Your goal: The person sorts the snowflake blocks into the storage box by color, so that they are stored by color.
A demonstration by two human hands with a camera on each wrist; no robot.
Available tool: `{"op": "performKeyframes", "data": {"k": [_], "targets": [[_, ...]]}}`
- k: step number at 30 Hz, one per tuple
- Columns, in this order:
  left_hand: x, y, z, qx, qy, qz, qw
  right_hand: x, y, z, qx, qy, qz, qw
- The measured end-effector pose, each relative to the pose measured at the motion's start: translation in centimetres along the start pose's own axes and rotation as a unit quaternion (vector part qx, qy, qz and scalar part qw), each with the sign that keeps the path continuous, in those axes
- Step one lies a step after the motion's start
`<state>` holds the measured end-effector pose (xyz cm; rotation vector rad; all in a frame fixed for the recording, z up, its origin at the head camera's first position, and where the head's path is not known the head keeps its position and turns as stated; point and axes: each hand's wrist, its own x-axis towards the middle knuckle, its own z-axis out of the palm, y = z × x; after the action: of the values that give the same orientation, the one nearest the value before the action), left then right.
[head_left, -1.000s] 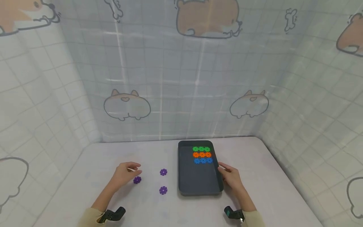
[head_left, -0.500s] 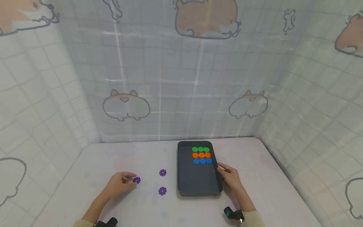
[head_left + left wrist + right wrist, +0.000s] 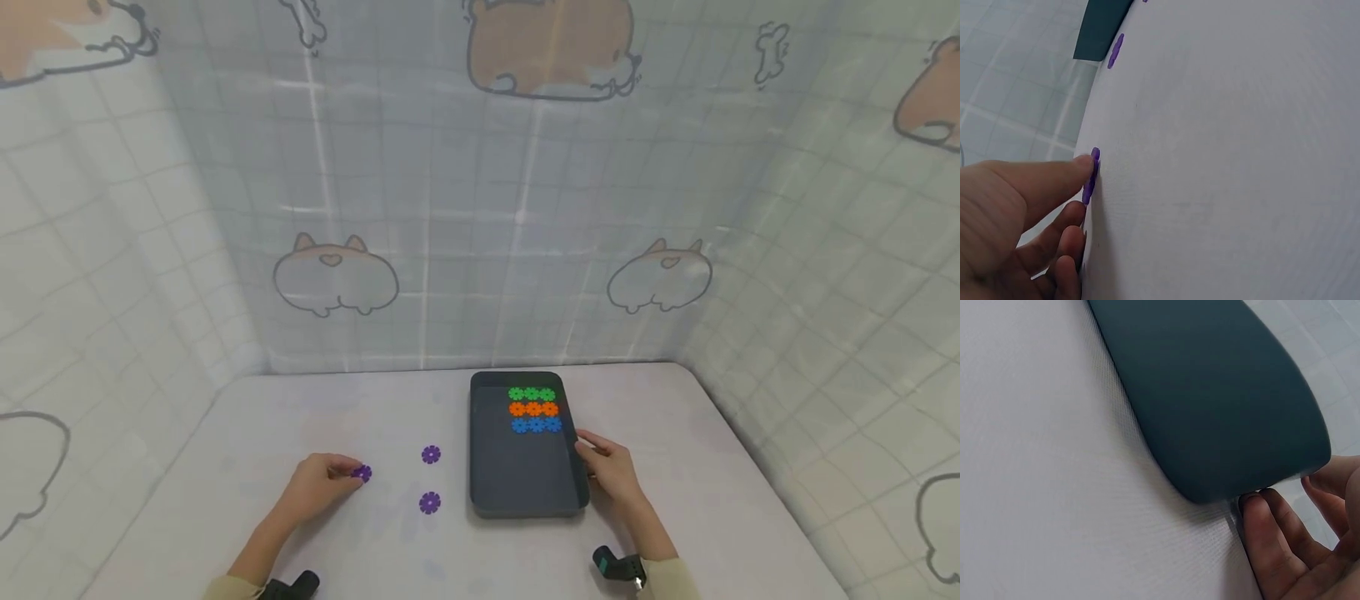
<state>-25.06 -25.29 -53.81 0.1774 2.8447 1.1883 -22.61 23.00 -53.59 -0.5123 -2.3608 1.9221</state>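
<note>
My left hand point(image 3: 318, 483) pinches a purple, notched flower-shaped plastic disc point(image 3: 363, 473) between thumb and fingers, low over the white tabletop. In the left wrist view, the disc point(image 3: 1092, 178) stands edge-on, with the thumb tip against its upper part. To its right lie two more purple discs, one farther back point(image 3: 431, 454) and one nearer point(image 3: 430, 502). My right hand point(image 3: 613, 471) holds the right side of a dark grey rectangular tray point(image 3: 517, 487). The right wrist view has fingertips point(image 3: 1260, 509) at the tray's outer wall point(image 3: 1222, 412), with another finger up by its edge.
Inside the tray, toward its back right, sit a row of three green discs point(image 3: 532, 394), a row of three orange ones point(image 3: 533, 409) and a row of three blue ones point(image 3: 536, 425). A tiled curtain point(image 3: 480, 250) with cartoon dogs surrounds the table point(image 3: 375, 567) behind and at both sides.
My left hand has moved down and slightly left from above the leftmost purple disc and now pinches it. The right hand and the tray have stayed in place.
</note>
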Motion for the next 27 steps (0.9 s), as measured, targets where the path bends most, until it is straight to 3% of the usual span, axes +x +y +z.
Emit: {"op": "performKeyframes", "data": {"k": [6, 11, 17, 23, 27], "targets": [[-0.2, 0.1, 0.3, 0.025, 0.005, -0.002, 0.9997, -0.2, 0.0, -0.1, 0.006, -0.004, -0.007, 0.9999], [-0.2, 0.2, 0.2, 0.016, 0.009, -0.014, 0.9997, -0.2, 0.0, 0.1, 0.003, -0.008, -0.010, 0.9999], [-0.2, 0.7, 0.4, 0.016, 0.015, -0.007, 0.9997, 0.0, 0.1, 0.1, 0.002, -0.002, -0.003, 1.0000], [-0.2, 2.1, 1.7, -0.028, 0.043, 0.014, 0.9986, 0.1, 0.0, 0.0, 0.000, 0.000, 0.007, 1.0000], [-0.1, 3.5, 3.0, -0.072, 0.049, 0.008, 0.9962, 0.0, 0.0, -0.1, -0.002, 0.000, 0.005, 1.0000]]}}
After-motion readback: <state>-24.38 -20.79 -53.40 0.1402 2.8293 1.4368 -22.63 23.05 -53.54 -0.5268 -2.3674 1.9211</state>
